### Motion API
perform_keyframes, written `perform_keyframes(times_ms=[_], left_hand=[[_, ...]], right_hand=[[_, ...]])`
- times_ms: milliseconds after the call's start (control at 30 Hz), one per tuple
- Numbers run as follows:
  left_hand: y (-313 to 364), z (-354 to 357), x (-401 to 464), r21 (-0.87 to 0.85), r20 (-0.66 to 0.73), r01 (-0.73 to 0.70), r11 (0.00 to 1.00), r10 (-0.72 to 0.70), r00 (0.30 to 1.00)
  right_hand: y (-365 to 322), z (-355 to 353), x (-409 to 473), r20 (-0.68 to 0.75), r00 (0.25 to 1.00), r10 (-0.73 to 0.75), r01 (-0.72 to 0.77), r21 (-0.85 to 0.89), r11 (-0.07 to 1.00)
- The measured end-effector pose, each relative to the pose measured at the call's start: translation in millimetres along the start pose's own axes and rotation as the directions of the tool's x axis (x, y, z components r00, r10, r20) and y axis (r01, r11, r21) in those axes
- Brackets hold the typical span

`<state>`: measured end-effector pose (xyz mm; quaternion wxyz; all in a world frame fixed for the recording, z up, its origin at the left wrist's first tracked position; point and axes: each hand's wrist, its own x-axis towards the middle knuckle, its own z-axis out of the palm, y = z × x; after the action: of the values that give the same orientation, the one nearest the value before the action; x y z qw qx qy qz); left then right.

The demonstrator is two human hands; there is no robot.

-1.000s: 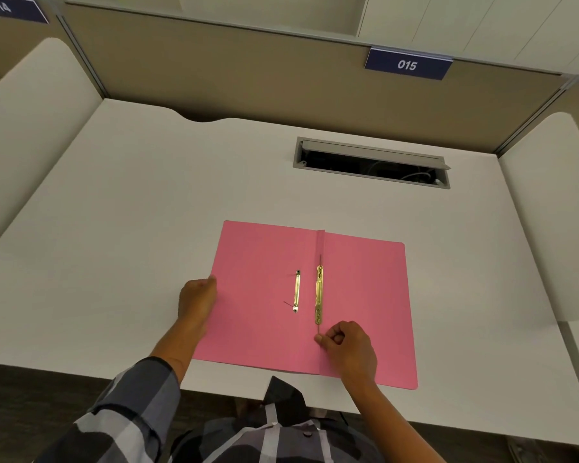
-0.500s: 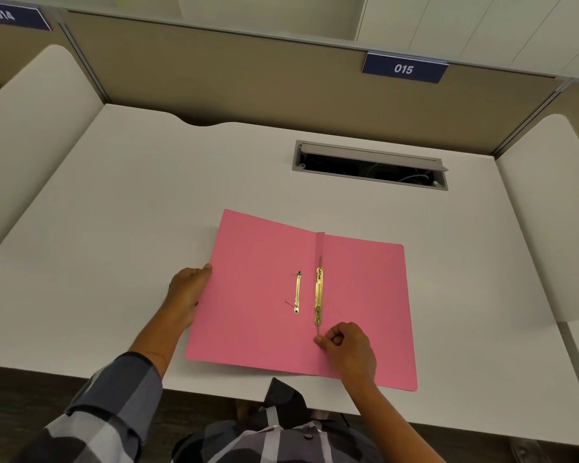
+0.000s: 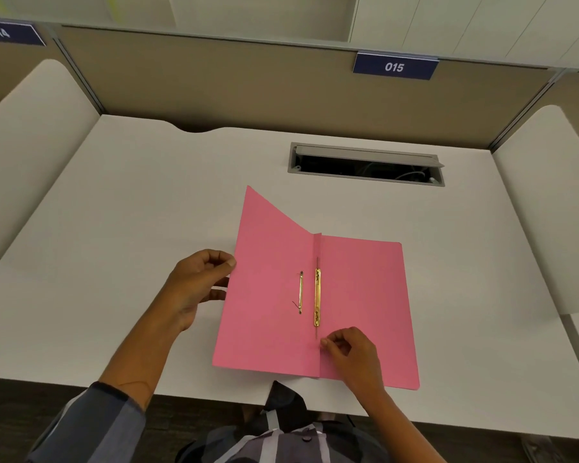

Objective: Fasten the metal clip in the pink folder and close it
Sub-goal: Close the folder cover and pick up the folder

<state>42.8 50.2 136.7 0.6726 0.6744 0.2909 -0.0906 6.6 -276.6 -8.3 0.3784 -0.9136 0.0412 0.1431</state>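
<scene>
The pink folder (image 3: pixel 361 295) lies open on the white desk (image 3: pixel 131 228). Its right half is flat; its left cover (image 3: pixel 268 279) is raised off the desk, far corner highest. A gold metal clip (image 3: pixel 317 297) runs along the spine, lying flat, with a thinner gold bar (image 3: pixel 301 292) just left of it on the raised cover. My left hand (image 3: pixel 198 285) pinches the left cover's outer edge between thumb and fingers. My right hand (image 3: pixel 351 352) rests curled on the folder, fingertips pressing at the spine just below the clip.
A grey cable slot (image 3: pixel 365 163) with its lid open sits in the desk behind the folder. White curved dividers (image 3: pixel 545 202) stand at both sides and a tan partition with a sign reading 015 (image 3: pixel 394 66) at the back. The desk's front edge is right under my arms.
My left hand has lifted the left cover from flat on the desk to a raised tilt, swinging toward the spine. My right hand has stayed at the spine.
</scene>
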Motion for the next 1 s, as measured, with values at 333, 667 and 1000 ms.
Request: perform_keyframes(times_ms=[333, 667, 1000], left_hand=[[23, 69, -20, 0.015, 0.156, -0.082, 0.997, 0.078, 0.985], [36, 145, -30, 0.210, 0.268, -0.217, 0.953, 0.158, 0.950], [-19, 147, -3, 0.298, 0.119, -0.059, 0.953, 0.024, 0.993]], right_hand=[[9, -45, 4, -0.065, 0.962, 0.264, -0.217, 0.402, 0.889], [-7, -108, 3, 0.067, 0.971, 0.230, -0.205, 0.731, 0.650], [-9, -165, 7, 0.210, 0.976, 0.052, -0.208, 0.846, 0.490]])
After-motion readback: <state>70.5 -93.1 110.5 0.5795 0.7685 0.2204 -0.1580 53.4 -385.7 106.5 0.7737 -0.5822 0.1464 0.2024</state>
